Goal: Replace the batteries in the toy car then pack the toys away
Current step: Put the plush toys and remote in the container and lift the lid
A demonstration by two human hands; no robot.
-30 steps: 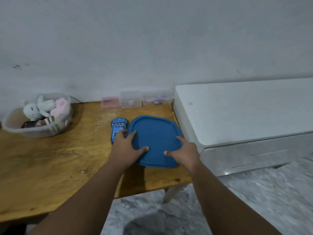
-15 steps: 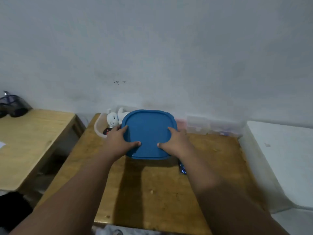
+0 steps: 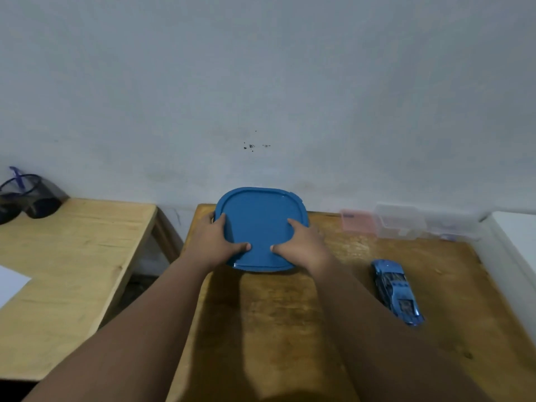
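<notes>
Two hands [image 3: 216, 242] [image 3: 301, 245], one blue lid [image 3: 261, 224], one toy car [image 3: 396, 290], two wooden tables [image 3: 290, 329] [image 3: 72, 256], three small clear boxes [image 3: 398, 220]

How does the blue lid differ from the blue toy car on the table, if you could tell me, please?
The blue lid is flat, plain and rounded-square; the toy car is long, narrow and detailed. The left hand and right hand hold the lid, while the car lies untouched to their right. Both are blue.
</notes>
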